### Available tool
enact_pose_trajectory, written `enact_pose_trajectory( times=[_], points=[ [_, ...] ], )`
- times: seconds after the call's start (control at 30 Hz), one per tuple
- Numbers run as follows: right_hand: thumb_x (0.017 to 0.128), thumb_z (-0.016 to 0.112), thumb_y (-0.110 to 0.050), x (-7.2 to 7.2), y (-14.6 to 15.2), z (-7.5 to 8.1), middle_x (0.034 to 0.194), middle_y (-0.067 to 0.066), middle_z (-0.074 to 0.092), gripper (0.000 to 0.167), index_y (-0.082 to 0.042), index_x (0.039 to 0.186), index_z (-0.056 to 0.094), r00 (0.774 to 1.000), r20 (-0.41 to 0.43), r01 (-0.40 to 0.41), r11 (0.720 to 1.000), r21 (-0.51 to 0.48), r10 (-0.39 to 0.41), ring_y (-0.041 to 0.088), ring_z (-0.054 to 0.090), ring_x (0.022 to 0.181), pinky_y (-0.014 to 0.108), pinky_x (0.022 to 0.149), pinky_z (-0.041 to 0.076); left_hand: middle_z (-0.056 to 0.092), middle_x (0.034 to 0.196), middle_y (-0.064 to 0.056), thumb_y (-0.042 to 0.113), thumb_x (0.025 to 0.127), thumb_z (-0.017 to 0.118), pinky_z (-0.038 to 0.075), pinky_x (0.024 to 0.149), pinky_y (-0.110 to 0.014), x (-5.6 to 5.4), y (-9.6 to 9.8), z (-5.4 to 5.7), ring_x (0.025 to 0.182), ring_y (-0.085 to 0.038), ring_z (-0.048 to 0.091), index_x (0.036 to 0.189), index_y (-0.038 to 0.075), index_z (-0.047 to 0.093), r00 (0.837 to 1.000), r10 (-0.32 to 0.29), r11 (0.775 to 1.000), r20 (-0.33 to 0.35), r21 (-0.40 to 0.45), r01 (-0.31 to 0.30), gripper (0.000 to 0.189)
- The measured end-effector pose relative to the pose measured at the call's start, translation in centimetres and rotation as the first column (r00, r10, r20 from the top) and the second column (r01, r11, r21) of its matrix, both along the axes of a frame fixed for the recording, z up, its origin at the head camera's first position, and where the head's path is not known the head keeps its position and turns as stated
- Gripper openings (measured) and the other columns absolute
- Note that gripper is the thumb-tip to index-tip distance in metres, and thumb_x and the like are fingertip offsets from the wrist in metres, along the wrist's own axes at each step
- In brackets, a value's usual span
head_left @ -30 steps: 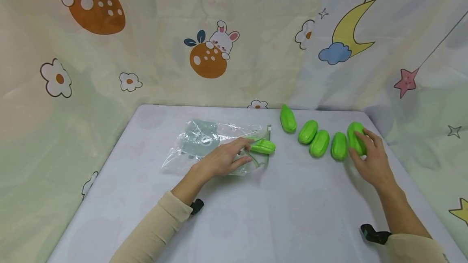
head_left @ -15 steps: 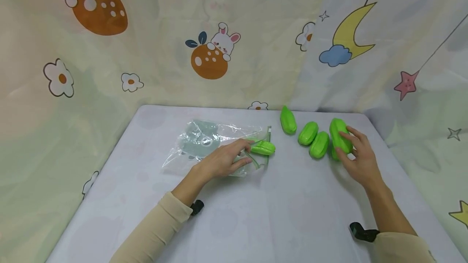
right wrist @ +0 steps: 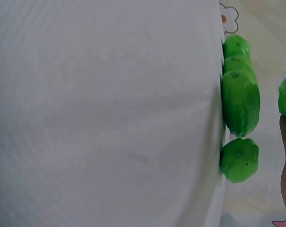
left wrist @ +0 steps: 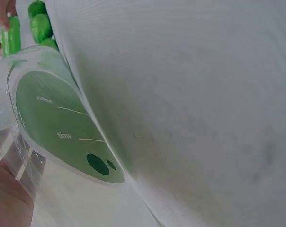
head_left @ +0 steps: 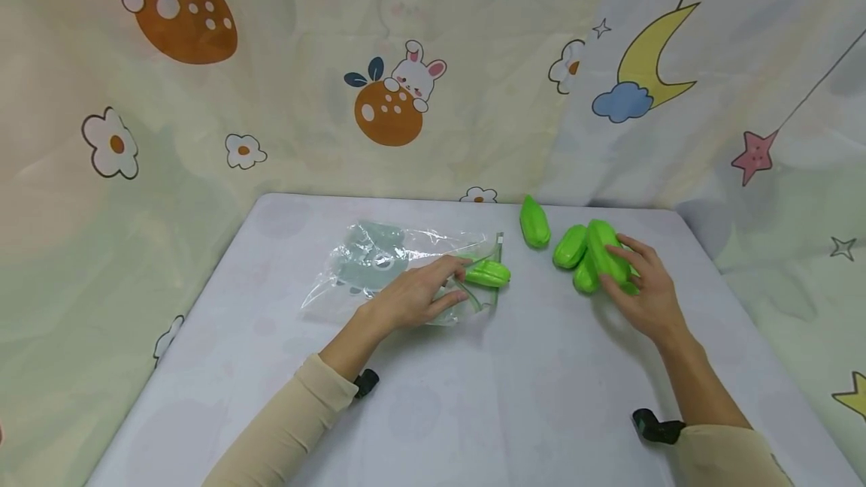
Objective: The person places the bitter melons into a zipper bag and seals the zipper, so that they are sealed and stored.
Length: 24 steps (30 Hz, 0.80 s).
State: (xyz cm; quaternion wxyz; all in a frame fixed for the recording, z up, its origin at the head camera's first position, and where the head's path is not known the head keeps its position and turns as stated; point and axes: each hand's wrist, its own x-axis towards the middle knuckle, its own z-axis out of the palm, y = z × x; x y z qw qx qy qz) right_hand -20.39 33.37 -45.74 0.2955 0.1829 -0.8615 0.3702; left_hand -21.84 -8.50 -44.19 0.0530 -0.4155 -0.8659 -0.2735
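My left hand [head_left: 409,295] holds the mouth of a clear zip bag [head_left: 325,295] lying on the table, index finger and thumb apart at its green-edged opening. A bright green ridged toy cucumber [head_left: 489,273] lies partly inside, its end sticking out of the mouth. In the left wrist view the bag shows a green label [left wrist: 53,118] reading "name" and "time". On the right, my right hand [head_left: 646,291] grips another toy cucumber [head_left: 602,246] between thumb and fingers. It is held over other toy cucumbers [right wrist: 240,101], partly hiding them in the head view.
A toy cucumber with a pointed tip [head_left: 534,222] lies near the table's back edge, and another [head_left: 570,246] rests just left of the held one. The table [head_left: 487,397] has a white cover. Behind it hangs a printed curtain [head_left: 304,58].
My right hand has lifted the rightmost toy cucumber and carried it left, over the others in the row. My left hand and the bag have stayed in place.
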Motion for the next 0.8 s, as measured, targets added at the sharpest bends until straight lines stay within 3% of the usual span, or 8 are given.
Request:
enact_pose_trajectory(
  times=[0.4,0.67,0.8],
  points=[
    [0.073,0.080,0.017,-0.3,-1.9,-0.2,0.144,0.021,0.052,0.056,0.000,0.126,0.069,0.998,-0.029,-0.064,0.998,-0.009,0.063,0.000,0.048,0.125,0.003,0.078,0.045,0.058,0.140,0.002,0.037,0.104,0.062,0.056,0.086,-0.033,0.0,0.1,0.0,0.105,-0.016,0.065,0.127,0.015,0.053,1.000,0.000,1.000,-0.001,0.008,0.000,0.033],
    [0.074,0.082,0.016,-0.3,-3.1,-0.4,0.145,0.020,0.052,0.057,0.000,0.127,0.068,0.997,0.018,-0.074,0.996,-0.039,0.075,0.003,0.043,0.131,0.005,0.086,0.043,0.059,0.139,0.000,0.037,0.104,0.062,0.056,0.086,-0.034,0.0,0.1,0.0,0.106,-0.017,0.065,0.126,0.014,0.053,1.000,-0.004,1.000,0.006,0.010,0.004,0.033],
    [0.076,0.082,0.015,0.0,-4.0,0.1,0.144,0.020,0.053,0.058,0.000,0.129,0.066,0.997,0.044,-0.063,0.997,-0.043,0.065,-0.003,0.043,0.128,0.005,0.084,0.044,0.057,0.143,0.001,0.038,0.104,0.062,0.056,0.086,-0.032,0.0,0.1,0.1,0.107,-0.014,0.065,0.125,0.014,0.054,1.000,-0.002,1.000,0.001,0.005,0.002,0.033]
  ],
)
